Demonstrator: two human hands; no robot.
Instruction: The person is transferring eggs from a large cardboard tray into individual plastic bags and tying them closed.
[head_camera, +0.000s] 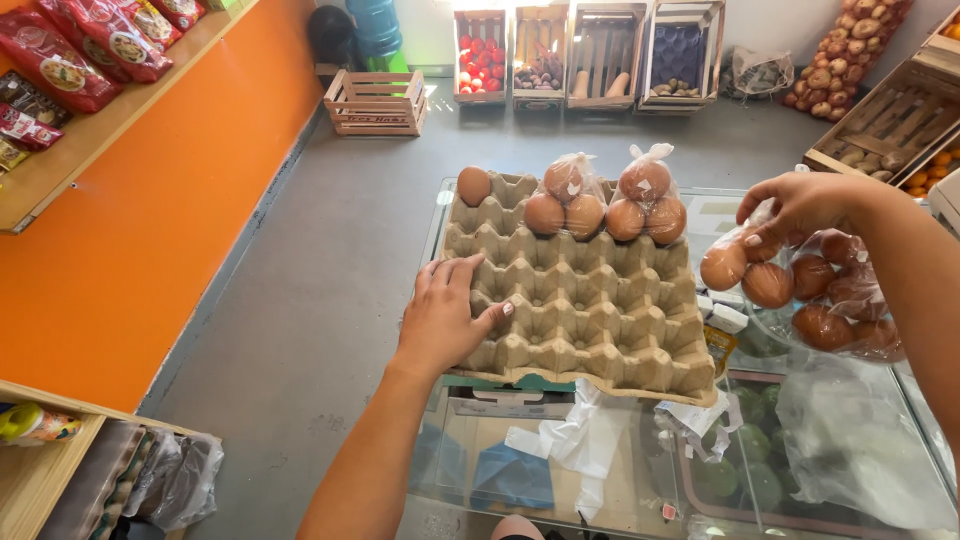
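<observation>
A grey cardboard egg tray (580, 305) lies on the glass table (450, 450). Two knotted clear bags of brown eggs (565, 195) (647, 200) sit at its far edge. The right hand (800, 205) holds a third clear bag of eggs (800, 285). Red snack packets (90, 40) lie on the wooden shelf (70, 160) at upper left. Empty clear bags (850, 440) lie on the table.

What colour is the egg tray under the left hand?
The egg tray is a plain greyish-beige cardboard, with no pattern. The head view shows it best.
</observation>
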